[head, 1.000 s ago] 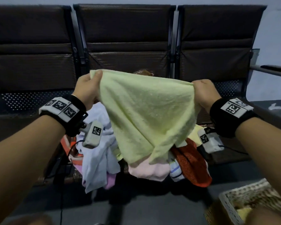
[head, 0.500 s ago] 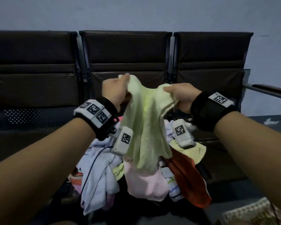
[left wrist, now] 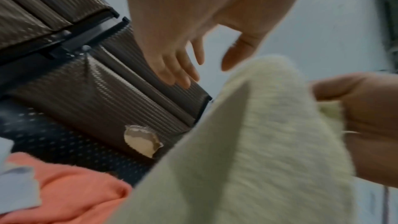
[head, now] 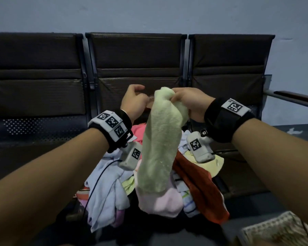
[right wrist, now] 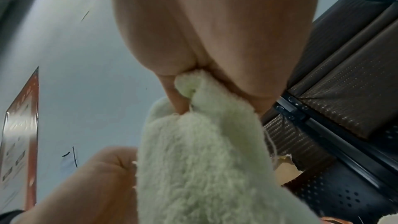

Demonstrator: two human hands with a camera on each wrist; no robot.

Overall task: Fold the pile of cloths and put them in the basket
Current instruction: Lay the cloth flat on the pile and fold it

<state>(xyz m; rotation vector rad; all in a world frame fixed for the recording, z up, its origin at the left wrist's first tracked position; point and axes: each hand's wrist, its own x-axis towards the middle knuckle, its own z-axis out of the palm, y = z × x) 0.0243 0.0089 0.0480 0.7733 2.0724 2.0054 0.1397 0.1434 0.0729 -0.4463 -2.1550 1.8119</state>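
Head view: pale yellow-green towel (head: 160, 139) hangs doubled.

No readable words, brand names or numbers are found in any view. Black-and-white square code markers are carried on the left wristband (head: 112, 123) and the right wristband (head: 234, 107), and on the small grey camera units hanging under each wrist (head: 135, 153) (head: 195, 145); only patterns are shown, not letters. In the right wrist view, a red-framed poster (right wrist: 20, 135) is seen on the wall to the left of the pale green towel (right wrist: 202, 168), but its print is too blurred to be read.
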